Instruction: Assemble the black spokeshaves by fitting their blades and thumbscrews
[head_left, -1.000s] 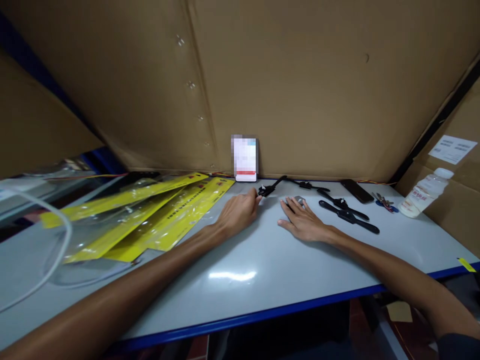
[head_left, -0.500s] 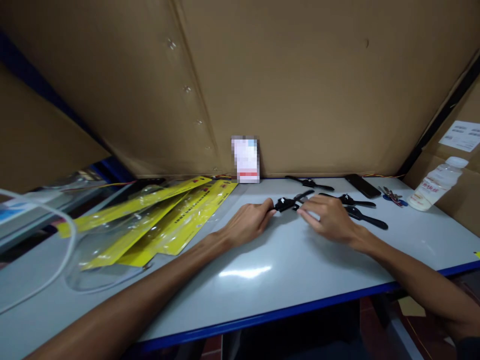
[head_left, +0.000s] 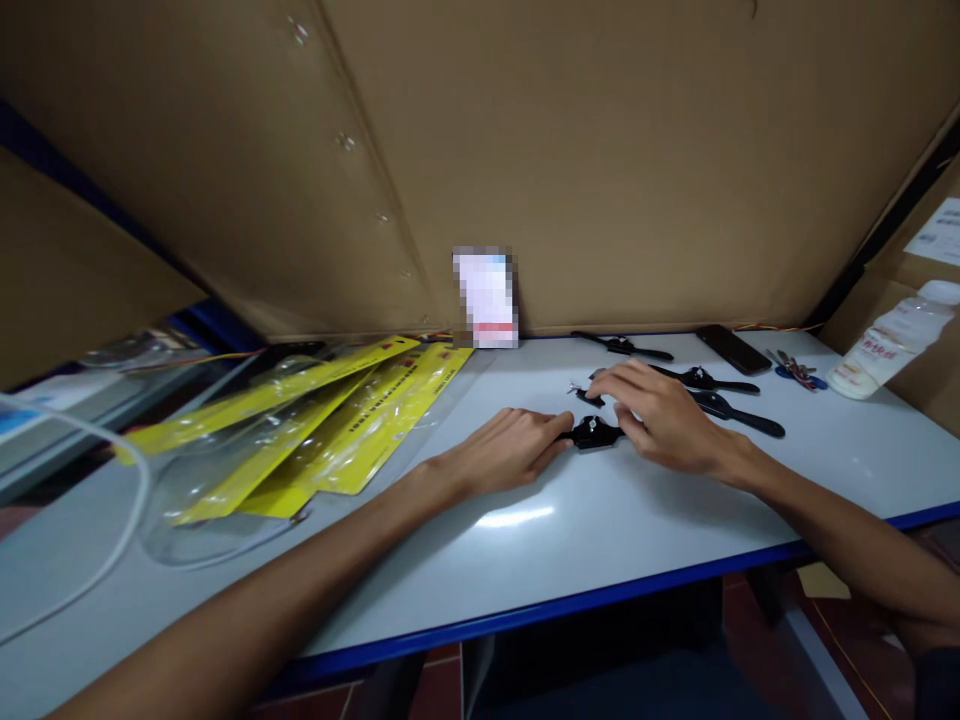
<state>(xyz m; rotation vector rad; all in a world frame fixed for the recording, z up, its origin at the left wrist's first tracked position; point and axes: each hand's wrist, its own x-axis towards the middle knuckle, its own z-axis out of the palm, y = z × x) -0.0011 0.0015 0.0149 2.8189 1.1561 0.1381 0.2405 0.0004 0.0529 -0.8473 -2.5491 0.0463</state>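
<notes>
My left hand (head_left: 517,447) is closed on the left handle of a black metal spokeshave (head_left: 596,432), whose body lies low over the white table. A silvery screw shows at its middle. The right handle runs behind my right hand (head_left: 667,415), which is open, with thumb and fingers apart. Just off my right fingertips lies a small black part (head_left: 589,398) with a silvery screw by it; whether the fingers touch it I cannot tell. Beyond that hand rest more spokeshaves: one at the back (head_left: 622,346), one in the middle (head_left: 701,378) and one nearer (head_left: 739,412).
Yellow cards in clear plastic packaging (head_left: 322,430) fan out on the left, beside a white cable (head_left: 139,500). A blurred-out upright screen (head_left: 487,300) leans on the cardboard wall (head_left: 600,180). A phone (head_left: 733,350), keys (head_left: 796,370) and a bottle (head_left: 892,345) stand or lie right.
The spokeshave has come nearer and turned from a slant to roughly level. My right fingers have spread and moved up, and the small black part now shows behind the tool.
</notes>
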